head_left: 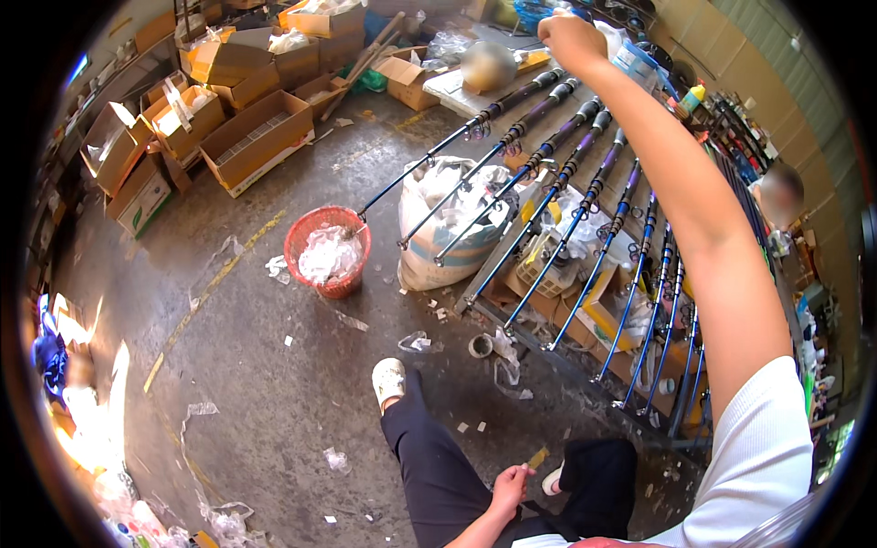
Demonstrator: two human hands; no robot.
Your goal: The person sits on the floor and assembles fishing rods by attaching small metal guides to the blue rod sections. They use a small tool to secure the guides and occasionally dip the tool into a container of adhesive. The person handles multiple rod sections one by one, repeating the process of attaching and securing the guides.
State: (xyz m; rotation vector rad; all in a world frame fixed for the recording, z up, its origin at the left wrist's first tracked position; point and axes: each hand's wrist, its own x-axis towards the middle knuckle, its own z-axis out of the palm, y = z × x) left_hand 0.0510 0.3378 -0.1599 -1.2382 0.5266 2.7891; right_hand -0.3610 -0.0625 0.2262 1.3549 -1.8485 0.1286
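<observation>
My right arm stretches up over a row of fishing rods (585,146) with dark blue shafts, purple grip sections and ring guides. At its end my right hand (571,41) has curled fingers, beside a white crumpled piece (612,38) and a blue-and-white tub (635,62). What the fingers hold, if anything, is too small to make out. Low in front of my body, my left hand (510,489) is closed with thumb and fingers together. A small yellow strip (539,458) shows just past its fingertips; I cannot tell whether it is held or on the floor.
A red basket (297,251) of white scraps and a stuffed white sack (425,265) stand left of the rod rack (539,379). Open cardboard boxes (256,142) fill the far left. Plastic scraps and a tape roll (480,345) lie on the floor. People appear at the back and right.
</observation>
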